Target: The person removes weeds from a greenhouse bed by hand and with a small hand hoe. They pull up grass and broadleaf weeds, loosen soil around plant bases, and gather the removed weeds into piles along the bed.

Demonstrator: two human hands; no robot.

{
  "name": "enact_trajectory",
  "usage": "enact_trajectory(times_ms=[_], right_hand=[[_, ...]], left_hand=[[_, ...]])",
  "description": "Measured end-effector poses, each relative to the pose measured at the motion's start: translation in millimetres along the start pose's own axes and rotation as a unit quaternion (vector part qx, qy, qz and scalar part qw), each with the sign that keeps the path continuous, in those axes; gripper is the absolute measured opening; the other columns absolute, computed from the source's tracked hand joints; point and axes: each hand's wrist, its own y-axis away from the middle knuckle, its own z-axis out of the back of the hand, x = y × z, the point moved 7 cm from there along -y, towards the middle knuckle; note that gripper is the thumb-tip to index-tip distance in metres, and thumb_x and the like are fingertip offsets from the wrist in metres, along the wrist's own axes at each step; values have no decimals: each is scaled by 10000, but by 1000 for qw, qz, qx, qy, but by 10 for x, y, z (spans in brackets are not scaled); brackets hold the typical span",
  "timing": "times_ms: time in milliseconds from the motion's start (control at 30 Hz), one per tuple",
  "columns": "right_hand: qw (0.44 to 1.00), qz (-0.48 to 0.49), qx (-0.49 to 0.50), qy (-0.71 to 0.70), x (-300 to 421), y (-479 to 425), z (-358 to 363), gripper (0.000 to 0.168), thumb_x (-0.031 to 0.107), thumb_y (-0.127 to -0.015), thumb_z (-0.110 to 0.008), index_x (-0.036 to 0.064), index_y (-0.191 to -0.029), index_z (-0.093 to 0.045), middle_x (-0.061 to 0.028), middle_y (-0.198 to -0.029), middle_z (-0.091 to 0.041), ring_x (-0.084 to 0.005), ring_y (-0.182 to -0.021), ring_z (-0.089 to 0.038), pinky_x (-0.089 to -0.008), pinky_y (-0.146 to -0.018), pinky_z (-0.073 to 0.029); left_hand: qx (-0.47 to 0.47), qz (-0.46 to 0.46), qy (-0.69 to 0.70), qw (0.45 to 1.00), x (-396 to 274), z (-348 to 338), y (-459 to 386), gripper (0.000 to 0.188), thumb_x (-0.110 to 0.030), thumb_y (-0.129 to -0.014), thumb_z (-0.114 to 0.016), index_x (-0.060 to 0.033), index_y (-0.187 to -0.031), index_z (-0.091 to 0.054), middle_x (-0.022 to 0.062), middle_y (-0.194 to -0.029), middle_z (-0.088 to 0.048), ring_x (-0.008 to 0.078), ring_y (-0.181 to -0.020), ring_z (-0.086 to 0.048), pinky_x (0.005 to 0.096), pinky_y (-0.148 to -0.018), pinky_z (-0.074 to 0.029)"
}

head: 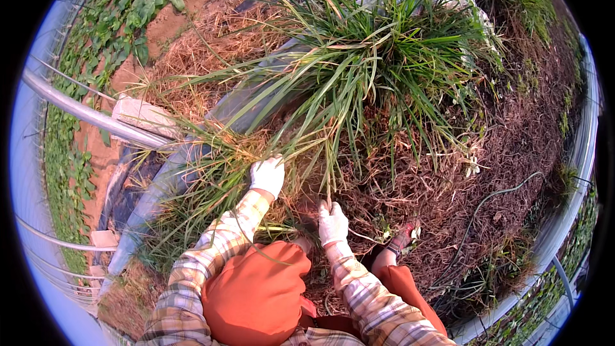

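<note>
My left hand, in a white glove, reaches into long green and yellowing grass blades left of centre; its fingers are partly hidden among them. To its right, my right hand, gloved too, has its fingers closed on the tip of a thin dry stalk, which rises towards the grass above. A large clump of long-bladed green grass spreads over the upper middle, its blades hanging down towards both hands. Brown dry plant litter covers the ground around the right hand.
A metal pipe comes in from the left by a pale block. Plastic sheeting runs diagonally beneath the grass. A thin green hose or cord lies on the litter at right. Leafy plants grow upper left. My sandalled foot stands below right.
</note>
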Motion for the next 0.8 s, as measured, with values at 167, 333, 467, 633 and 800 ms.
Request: enact_trajectory(times_ms=[167,333,467,633,800], right_hand=[[989,-44,76,122,-216,84,-163,432,477,-854,-495,58,-941,-548,-229,-864,-625,-420,-848,-591,-468,-727,-465],[990,-31,74,119,-315,108,-191,418,436,-848,-533,27,-916,-580,-227,-778,-615,-400,-775,-599,-426,-683,-462],[998,20,-13,-54,204,5,8,365,398,-851,-552,37,-911,-554,-225,-782,-620,-404,-772,-602,-425,-663,-463],[977,-80,100,171,-463,142,-164,427,468,-848,-499,67,-980,-562,-226,-905,-631,-402,-884,-598,-454,-769,-467],[981,-48,131,134,-466,272,-267,460,495,-843,-481,62,-974,-564,-241,-896,-625,-424,-898,-581,-473,-780,-455]], left_hand=[[52,79,55,994,6,48,-11,163,-174,-841,-506,-67,-826,-629,125,-730,-626,310,-671,-599,392,-614,-460],[-13,8,-6,1000,41,9,62,297,-213,-925,-415,-94,-732,-608,78,-639,-618,257,-629,-613,318,-575,-467],[-41,22,61,997,418,-376,126,204,-189,-879,-441,-72,-853,-606,119,-697,-620,314,-628,-596,400,-578,-461],[76,55,72,993,-28,-21,4,183,-153,-875,-481,-16,-869,-603,110,-740,-633,272,-650,-597,372,-576,-454],[-31,115,232,965,580,-429,284,327,-257,-887,-442,-27,-738,-621,137,-697,-623,290,-640,-597,380,-580,-445]])
